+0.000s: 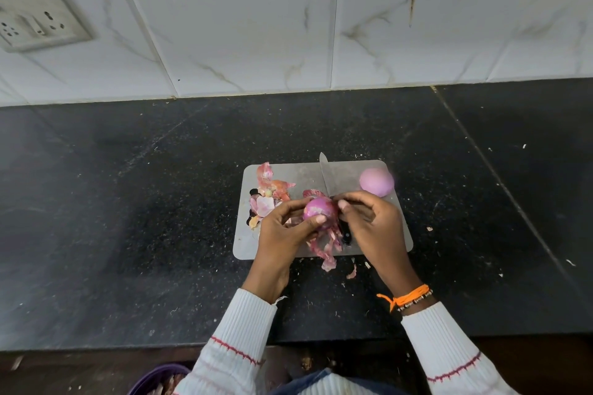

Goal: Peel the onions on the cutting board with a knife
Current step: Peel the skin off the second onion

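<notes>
The left hand (282, 228) is gripping an onion (319, 213) over the board (378, 244). The right hand (369, 221) is gripping the knife (327, 176). A peeled onion (376, 182) is sitting at the board's far right corner.

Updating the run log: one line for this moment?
left hand holds onion | right hand grips knife | peeled onion on cutting board

Before me, a black speckled counter (128, 202) meets a white marbled tile wall (256, 26). A wall socket (35, 16) sits upper left; a purple tub (154, 377) below.
</notes>
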`<state>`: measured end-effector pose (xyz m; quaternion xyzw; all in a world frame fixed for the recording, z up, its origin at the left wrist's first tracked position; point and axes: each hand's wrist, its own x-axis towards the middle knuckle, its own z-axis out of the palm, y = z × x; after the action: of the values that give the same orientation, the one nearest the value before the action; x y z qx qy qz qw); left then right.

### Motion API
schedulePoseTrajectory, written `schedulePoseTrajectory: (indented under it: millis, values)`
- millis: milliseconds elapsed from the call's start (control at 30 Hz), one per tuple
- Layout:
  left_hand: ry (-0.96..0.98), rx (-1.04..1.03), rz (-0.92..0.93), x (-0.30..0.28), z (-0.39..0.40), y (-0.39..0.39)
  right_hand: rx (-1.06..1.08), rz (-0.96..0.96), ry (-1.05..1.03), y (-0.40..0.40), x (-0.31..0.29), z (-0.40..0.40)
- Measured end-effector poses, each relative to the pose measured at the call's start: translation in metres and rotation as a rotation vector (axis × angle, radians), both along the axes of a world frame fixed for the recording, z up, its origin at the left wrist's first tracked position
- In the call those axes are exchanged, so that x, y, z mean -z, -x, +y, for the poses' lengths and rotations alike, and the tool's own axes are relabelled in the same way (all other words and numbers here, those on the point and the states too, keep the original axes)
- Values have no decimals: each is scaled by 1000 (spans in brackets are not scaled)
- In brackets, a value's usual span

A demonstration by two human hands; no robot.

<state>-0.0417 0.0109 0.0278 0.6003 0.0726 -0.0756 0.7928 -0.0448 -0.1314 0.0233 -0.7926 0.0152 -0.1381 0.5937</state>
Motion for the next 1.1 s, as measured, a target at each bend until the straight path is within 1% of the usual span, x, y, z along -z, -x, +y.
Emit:
schedulePoseTrajectory:
  millis: [100,467,633,700,800,867,933,1100]
  values:
    - [-20,9,-12,0,1,0,-21,-28,60,2,-3,2]
    - [-63,20,-19,3,2,-1,15,-106,179,-1,-1,4]
    - [-65,39,-17,4,2,-1,52,-124,265,-3,3,5]
    - [-64,39,-16,4,2,-1,59,-118,232,-4,4,3]
    - [-74,23,-20,4,3,-2,29,-39,59,-4,5,0]
    - [-70,15,-19,5,3,-3,22,-13,-10,-4,6,1]
    - [-68,14,-17,5,3,-3,4,-16,-4,-4,4,1]
    - [-83,28,-27,6,2,-2,19,-78,119,-3,3,3]
